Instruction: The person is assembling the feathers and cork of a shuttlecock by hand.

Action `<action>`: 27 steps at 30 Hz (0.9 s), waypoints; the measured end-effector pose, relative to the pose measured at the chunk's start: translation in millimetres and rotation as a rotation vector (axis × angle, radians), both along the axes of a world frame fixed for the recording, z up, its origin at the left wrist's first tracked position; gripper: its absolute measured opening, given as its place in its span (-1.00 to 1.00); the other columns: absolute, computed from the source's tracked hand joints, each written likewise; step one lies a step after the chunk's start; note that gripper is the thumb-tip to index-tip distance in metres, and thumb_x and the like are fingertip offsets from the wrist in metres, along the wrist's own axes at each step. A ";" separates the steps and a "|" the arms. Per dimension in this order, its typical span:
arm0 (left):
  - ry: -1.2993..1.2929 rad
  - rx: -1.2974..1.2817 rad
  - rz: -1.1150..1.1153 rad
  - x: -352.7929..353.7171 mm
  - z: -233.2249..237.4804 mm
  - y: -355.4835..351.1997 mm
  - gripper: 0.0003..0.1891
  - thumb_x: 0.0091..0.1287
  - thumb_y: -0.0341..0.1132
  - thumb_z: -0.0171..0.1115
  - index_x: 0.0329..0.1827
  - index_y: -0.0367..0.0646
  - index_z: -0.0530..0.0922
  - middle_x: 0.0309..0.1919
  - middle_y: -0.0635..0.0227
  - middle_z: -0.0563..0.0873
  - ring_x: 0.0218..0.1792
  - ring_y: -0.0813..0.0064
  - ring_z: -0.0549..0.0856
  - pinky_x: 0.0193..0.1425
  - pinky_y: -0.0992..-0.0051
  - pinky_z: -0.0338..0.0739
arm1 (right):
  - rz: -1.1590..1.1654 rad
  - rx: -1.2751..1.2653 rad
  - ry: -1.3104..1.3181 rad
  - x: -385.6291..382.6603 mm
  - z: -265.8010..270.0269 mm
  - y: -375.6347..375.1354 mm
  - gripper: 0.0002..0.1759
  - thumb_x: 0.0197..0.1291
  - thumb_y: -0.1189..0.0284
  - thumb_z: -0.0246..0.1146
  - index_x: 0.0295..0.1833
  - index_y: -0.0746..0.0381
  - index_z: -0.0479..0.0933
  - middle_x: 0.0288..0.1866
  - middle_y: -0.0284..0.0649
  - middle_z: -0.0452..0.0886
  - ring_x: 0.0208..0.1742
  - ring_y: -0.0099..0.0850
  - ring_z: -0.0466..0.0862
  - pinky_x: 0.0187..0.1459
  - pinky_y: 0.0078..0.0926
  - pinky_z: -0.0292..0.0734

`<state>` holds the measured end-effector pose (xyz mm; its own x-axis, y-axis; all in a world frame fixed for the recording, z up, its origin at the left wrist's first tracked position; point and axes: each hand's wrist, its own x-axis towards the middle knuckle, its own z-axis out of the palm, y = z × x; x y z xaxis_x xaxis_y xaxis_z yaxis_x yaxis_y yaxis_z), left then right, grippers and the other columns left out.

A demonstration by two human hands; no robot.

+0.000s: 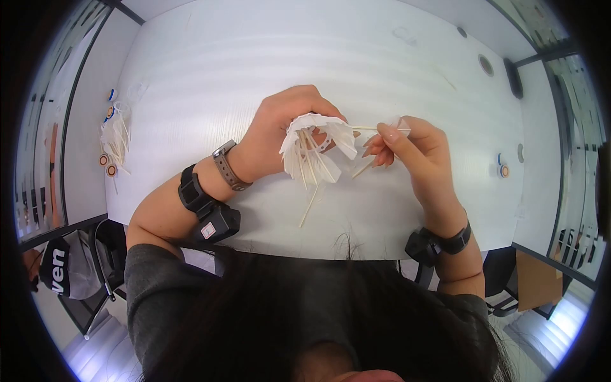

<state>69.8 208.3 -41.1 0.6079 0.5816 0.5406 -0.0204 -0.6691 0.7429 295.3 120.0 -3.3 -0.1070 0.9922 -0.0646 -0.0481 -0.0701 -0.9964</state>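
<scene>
My left hand (286,124) is closed around a bunch of white feather-like pieces (312,162) in the middle of the table. The pieces flare out in a curved fan, and thin pale stems show inside it. One stem (309,207) sticks out below the bunch. To the right, my right hand (410,143) pinches a thin pale stick (366,128) between thumb and fingers, with a bit of white at its end. The stick reaches toward my left hand; its far end is hidden there. Another pale stick end (363,169) shows under my right fingers.
At the left edge of the white table (210,63) lies a heap of white stems (116,143), with several small rolls (111,170) around it. Another small roll (504,170) sits at the right. Low partitions (86,127) stand at both sides.
</scene>
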 end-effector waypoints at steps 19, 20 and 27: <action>0.099 -0.053 -0.079 -0.1 3.2 -2.0 -0.77 0.31 -0.15 0.36 -0.14 -0.10 0.71 -0.31 0.42 0.75 -0.37 0.47 0.58 -0.26 0.48 0.50 | 0.043 -0.054 -0.046 -3.4 2.1 1.3 -0.78 0.39 0.41 0.27 -0.20 0.38 0.66 -0.34 -0.22 0.72 -0.34 -0.58 0.64 -0.27 -0.63 0.52; 0.100 -0.059 -0.081 0.3 3.8 -2.5 -0.80 0.25 -0.24 0.39 -0.12 -0.08 0.71 -0.35 0.42 0.72 -0.36 0.43 0.59 -0.27 0.46 0.50 | 0.045 -0.061 -0.045 -3.1 0.7 1.2 -0.78 0.39 0.41 0.27 -0.20 0.38 0.66 -0.34 -0.22 0.72 -0.33 -0.58 0.65 -0.27 -0.63 0.52; 0.090 -0.063 -0.076 0.4 2.9 -2.5 -0.79 0.17 -0.33 0.43 -0.14 -0.07 0.70 -0.39 0.42 0.68 -0.35 0.39 0.60 -0.26 0.45 0.51 | 0.067 -0.092 -0.065 -5.6 1.1 0.3 -0.75 0.38 0.37 0.26 -0.21 0.38 0.66 -0.34 -0.21 0.72 -0.34 -0.57 0.64 -0.27 -0.60 0.52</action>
<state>70.2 205.8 -38.2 0.6960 0.5632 0.4454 -0.0002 -0.6201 0.7845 289.7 120.3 -2.1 -0.1652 0.9726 -0.1638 0.0244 -0.1620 -0.9865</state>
